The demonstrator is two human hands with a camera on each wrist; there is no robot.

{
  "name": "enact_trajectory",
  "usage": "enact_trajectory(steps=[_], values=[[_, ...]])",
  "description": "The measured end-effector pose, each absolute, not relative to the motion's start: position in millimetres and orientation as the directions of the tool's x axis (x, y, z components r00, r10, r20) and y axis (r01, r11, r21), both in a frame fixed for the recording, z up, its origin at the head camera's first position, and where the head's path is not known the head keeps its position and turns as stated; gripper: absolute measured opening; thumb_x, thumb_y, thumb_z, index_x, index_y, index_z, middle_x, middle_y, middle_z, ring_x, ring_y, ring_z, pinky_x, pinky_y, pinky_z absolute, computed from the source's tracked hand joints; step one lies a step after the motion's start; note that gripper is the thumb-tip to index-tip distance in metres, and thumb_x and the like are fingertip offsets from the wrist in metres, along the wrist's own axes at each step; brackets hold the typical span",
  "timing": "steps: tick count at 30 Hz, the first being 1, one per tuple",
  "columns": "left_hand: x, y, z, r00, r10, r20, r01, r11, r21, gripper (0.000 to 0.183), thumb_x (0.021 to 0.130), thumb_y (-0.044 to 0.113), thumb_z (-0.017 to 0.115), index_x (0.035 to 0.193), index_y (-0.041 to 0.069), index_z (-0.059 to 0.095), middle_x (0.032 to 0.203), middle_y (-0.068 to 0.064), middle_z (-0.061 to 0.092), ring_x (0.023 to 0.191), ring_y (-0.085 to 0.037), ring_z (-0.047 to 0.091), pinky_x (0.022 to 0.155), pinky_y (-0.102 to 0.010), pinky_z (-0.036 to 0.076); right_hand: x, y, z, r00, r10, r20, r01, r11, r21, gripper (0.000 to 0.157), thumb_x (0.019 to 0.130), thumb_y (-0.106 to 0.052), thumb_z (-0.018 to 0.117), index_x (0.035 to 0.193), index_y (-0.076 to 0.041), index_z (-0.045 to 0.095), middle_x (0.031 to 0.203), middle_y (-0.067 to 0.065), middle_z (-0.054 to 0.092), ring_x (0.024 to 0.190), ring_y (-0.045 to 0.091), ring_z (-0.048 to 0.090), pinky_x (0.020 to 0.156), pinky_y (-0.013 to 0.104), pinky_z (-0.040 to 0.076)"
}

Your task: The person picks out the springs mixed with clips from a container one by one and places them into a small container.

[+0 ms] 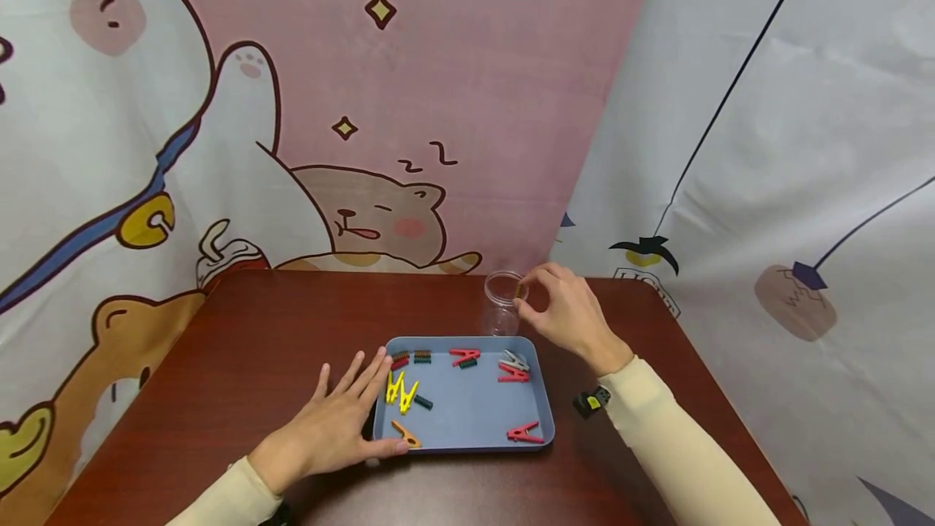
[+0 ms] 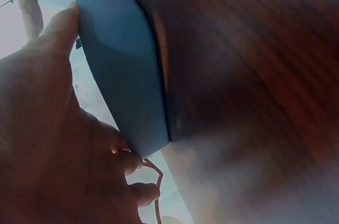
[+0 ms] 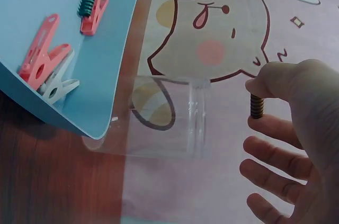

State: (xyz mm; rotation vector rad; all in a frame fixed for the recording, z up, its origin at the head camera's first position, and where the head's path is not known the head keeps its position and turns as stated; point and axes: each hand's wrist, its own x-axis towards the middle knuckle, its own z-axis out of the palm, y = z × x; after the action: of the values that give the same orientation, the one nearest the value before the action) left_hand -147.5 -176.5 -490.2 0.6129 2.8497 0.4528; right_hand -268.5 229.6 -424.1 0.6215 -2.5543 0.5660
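My right hand (image 1: 570,311) pinches a small brass-coloured coil spring (image 3: 257,106) between thumb and index finger, the other fingers spread apart. The spring is at the rim of a clear plastic jar (image 1: 501,316) standing behind the tray. Spread along the left side of the blue-grey tray (image 1: 475,412), my left hand (image 1: 329,437) rests on its edge, fingers straight. Inside the tray lie red clips (image 1: 523,433), a grey-white clip (image 3: 58,83), yellow clips (image 1: 407,398), an orange clip (image 1: 406,434) and several coil springs, among them a dark green spring (image 1: 423,402).
The dark red-brown wooden table (image 1: 292,323) carries the tray and jar. Behind it hangs a cartoon-printed cloth (image 1: 453,104), reaching down to the table's back edge. Both wrists wear dark straps.
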Motion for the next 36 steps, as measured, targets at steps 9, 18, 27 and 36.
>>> enact_trajectory(steps=[9, 18, 27, 36], values=[[-147, -176, -490, -0.899, 0.418, -0.128, 0.36, 0.874, 0.325, 0.137, 0.091, 0.102, 0.062, 0.19, 0.019, 0.016, 0.2, -0.002, 0.007, 0.184, -0.045, 0.015, 0.137, -0.09, 0.007, -294, 228, -432, -0.85, -0.288, 0.441, -0.482, 0.763, -0.432, 0.035, 0.101, -0.027, 0.091, 0.128, -0.006, 0.083, 0.134, 0.014, 0.08, 0.127, 0.038, 0.077, 0.114, 0.061, 0.065], [-146, -176, -490, -0.898, 0.42, -0.132, 0.358, 0.872, 0.334, 0.136, 0.092, 0.1, 0.064, 0.189, 0.018, 0.016, 0.2, -0.002, 0.006, 0.184, -0.045, 0.015, 0.137, -0.09, 0.006, -306, 228, -442, -0.872, -0.277, 0.404, -0.462, 0.739, -0.491, 0.037, 0.103, -0.024, 0.09, 0.133, -0.003, 0.081, 0.138, 0.017, 0.081, 0.133, 0.04, 0.075, 0.121, 0.063, 0.06], [-146, -176, -492, -0.897, 0.421, -0.131, 0.36, 0.871, 0.335, 0.136, 0.092, 0.1, 0.064, 0.189, 0.018, 0.016, 0.2, -0.002, 0.006, 0.184, -0.045, 0.016, 0.137, -0.091, 0.006, -309, 227, -448, -0.873, -0.292, 0.39, -0.469, 0.721, -0.51, 0.039, 0.103, -0.025, 0.09, 0.134, -0.004, 0.081, 0.14, 0.017, 0.081, 0.137, 0.042, 0.075, 0.122, 0.064, 0.06], [-146, -175, -492, -0.898, 0.418, -0.136, 0.355, 0.872, 0.336, 0.136, 0.092, 0.1, 0.065, 0.189, 0.018, 0.016, 0.2, -0.002, 0.006, 0.184, -0.045, 0.016, 0.137, -0.091, 0.007, -312, 227, -452, -0.875, -0.285, 0.392, -0.464, 0.727, -0.507, 0.036, 0.102, -0.025, 0.091, 0.131, -0.006, 0.082, 0.141, 0.017, 0.081, 0.138, 0.042, 0.075, 0.122, 0.064, 0.06]])
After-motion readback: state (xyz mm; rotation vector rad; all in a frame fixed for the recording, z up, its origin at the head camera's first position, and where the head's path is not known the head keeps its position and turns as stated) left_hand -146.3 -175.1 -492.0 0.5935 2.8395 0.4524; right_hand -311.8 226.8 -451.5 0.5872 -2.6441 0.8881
